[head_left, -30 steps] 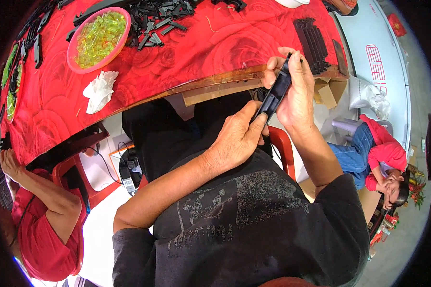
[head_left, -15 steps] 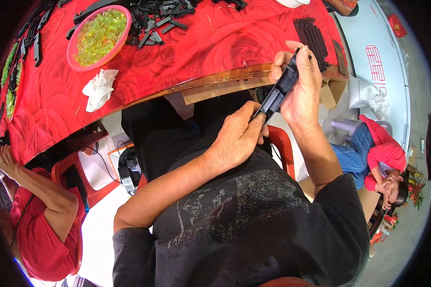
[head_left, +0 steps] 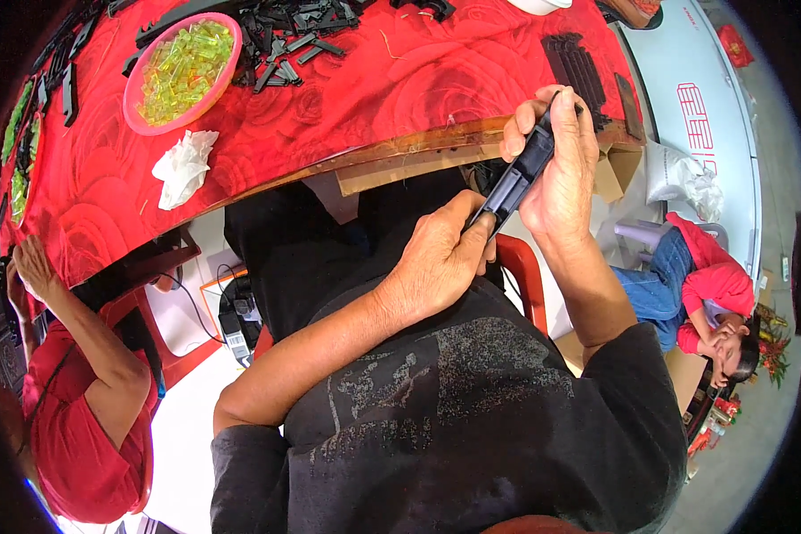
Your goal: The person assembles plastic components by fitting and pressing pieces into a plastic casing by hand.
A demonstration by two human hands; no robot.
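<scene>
A long, hollow black plastic part is held at a slant over my lap, its open channel facing up. My left hand grips its lower end, with fingertips pressed at the channel. Around the upper end wraps my right hand, the thumb lying along one side and the fingers curled over the other. Whether a smaller piece sits under my left fingertips is hidden.
On the red-covered table stand a pink bowl of clear yellow-green pieces, a crumpled tissue, loose black parts and a row of dark strips. A co-worker sits at left; another person sits at right.
My hands and the black part stay almost in place. The co-worker at left has shifted an arm, and that hand is nearer the table edge.
</scene>
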